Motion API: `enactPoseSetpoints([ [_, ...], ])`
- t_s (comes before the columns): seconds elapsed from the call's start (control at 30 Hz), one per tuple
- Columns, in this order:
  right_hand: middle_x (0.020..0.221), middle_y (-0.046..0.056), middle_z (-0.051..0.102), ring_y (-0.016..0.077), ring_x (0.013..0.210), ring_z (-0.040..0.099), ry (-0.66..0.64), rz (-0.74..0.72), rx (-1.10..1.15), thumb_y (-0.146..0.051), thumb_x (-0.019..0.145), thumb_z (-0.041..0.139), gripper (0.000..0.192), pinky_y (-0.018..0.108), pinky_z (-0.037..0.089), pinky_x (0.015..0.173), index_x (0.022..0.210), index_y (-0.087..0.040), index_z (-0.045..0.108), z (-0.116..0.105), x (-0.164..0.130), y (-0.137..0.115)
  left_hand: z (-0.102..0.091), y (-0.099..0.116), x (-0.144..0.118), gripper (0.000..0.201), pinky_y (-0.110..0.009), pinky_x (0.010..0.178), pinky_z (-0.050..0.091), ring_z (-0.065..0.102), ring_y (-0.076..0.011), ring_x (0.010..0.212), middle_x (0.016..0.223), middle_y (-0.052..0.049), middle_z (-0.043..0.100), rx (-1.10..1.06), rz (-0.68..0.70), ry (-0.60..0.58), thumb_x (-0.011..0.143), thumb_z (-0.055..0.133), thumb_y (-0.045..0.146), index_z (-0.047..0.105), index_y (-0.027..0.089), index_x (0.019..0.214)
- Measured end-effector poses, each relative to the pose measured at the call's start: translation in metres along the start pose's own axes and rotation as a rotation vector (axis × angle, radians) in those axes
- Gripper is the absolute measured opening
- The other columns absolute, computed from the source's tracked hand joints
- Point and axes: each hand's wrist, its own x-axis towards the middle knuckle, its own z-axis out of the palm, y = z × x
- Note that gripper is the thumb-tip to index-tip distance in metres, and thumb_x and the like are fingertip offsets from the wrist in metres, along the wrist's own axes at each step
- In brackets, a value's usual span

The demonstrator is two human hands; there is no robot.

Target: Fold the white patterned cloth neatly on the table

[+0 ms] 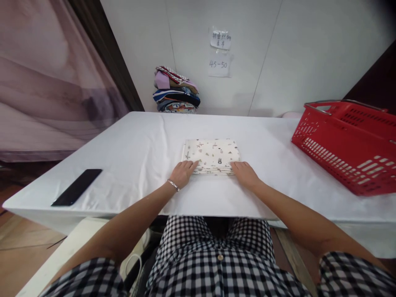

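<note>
A cream cloth [213, 152] printed with small dark and coloured figures lies folded into a thick rectangle in the middle of the table. Its layered edge faces me. My left hand [183, 172] is at the near left corner, the thumb against the cloth and the fingers closed about the edge. At the near right corner my right hand [246, 172] pinches the edge in the same way. Part of the fingers on both hands is hidden. A silver bracelet [173, 185] circles my left wrist.
The table [130, 156] has a smooth white cover with some wrinkles. A black phone [77, 187] lies at the left. On the right stands a red plastic basket [340, 144]. Behind the far edge rises a stack of folded fabrics [177, 93]. Paper signs [219, 64] hang on the wall.
</note>
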Motion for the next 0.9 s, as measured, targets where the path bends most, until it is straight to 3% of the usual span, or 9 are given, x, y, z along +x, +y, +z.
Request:
enactPoseSetpoints([
  [0.17, 0.113, 0.012, 0.059, 0.0234, 0.1, 0.052, 0.02, -0.011, 0.073, -0.002, 0.077, 0.036, 0.053, 0.036, 0.037, 0.086, 0.129, -0.013, 0.042, 0.001, 0.001, 0.01, -0.002, -0.002, 0.002, 0.055, -0.038, 0.081, 0.041, 0.05, -0.0247, 0.101, 0.108, -0.013, 0.057, -0.032, -0.028, -0.005, 0.081, 0.031, 0.005, 0.04, 0.019, 0.133],
  [0.3, 0.113, 0.011, 0.059, 0.0234, 0.101, 0.053, 0.067, -0.002, 0.188, -0.002, 0.073, 0.036, 0.06, 0.037, 0.038, 0.087, 0.132, -0.015, 0.04, -0.014, 0.001, 0.022, -0.018, -0.008, 0.007, 0.061, -0.038, 0.082, 0.043, 0.051, -0.0238, 0.103, 0.11, -0.012, 0.057, -0.051, -0.057, 0.028, 0.076, 0.034, 0.002, 0.038, 0.019, 0.134],
  [0.5, 0.12, 0.007, 0.053, 0.0219, 0.105, 0.052, 0.345, 0.022, 0.546, -0.013, 0.078, 0.042, 0.057, 0.036, 0.042, 0.09, 0.133, -0.024, 0.04, -0.068, -0.002, 0.04, -0.079, -0.025, 0.007, 0.065, -0.039, 0.088, 0.045, 0.05, -0.023, 0.105, 0.113, -0.011, 0.055, -0.23, -0.064, 0.239, 0.07, 0.041, 0.004, 0.037, 0.015, 0.133],
  [0.63, 0.114, 0.004, 0.056, 0.0183, 0.102, 0.054, 0.493, 0.094, 0.9, -0.022, 0.077, 0.052, 0.056, 0.035, 0.043, 0.091, 0.133, -0.025, 0.041, -0.108, 0.0, 0.054, -0.128, -0.038, 0.008, 0.066, -0.035, 0.088, 0.046, 0.055, -0.0181, 0.097, 0.111, -0.007, 0.057, -0.537, -0.143, 0.392, 0.069, 0.049, 0.013, 0.034, 0.017, 0.134],
  [0.7, 0.113, 0.004, 0.057, 0.0166, 0.097, 0.056, 0.53, 0.154, 1.086, -0.026, 0.077, 0.055, 0.059, 0.034, 0.047, 0.085, 0.134, -0.025, 0.039, -0.121, 0.006, 0.062, -0.141, -0.044, 0.014, 0.07, -0.032, 0.08, 0.048, 0.058, -0.0153, 0.088, 0.109, -0.006, 0.058, -0.742, -0.216, 0.442, 0.068, 0.053, 0.017, 0.032, 0.018, 0.135],
  [0.8, 0.111, 0.004, 0.059, 0.0153, 0.09, 0.059, 0.554, 0.263, 1.288, -0.031, 0.075, 0.059, 0.059, 0.031, 0.05, 0.077, 0.131, -0.027, 0.042, -0.118, 0.026, 0.072, -0.134, -0.052, 0.029, 0.071, -0.029, 0.07, 0.05, 0.058, -0.0121, 0.075, 0.106, -0.005, 0.06, -1.022, -0.347, 0.453, 0.066, 0.058, 0.023, 0.036, 0.019, 0.133],
  [0.9, 0.101, 0.004, 0.063, 0.0148, 0.079, 0.062, 0.482, 0.496, 1.369, -0.035, 0.072, 0.061, 0.057, 0.028, 0.052, 0.07, 0.127, -0.023, 0.048, -0.087, 0.05, 0.077, -0.094, -0.056, 0.044, 0.067, -0.03, 0.07, 0.05, 0.059, -0.0128, 0.074, 0.105, -0.007, 0.061, -1.213, -0.545, 0.36, 0.063, 0.064, 0.028, 0.046, 0.017, 0.126],
])
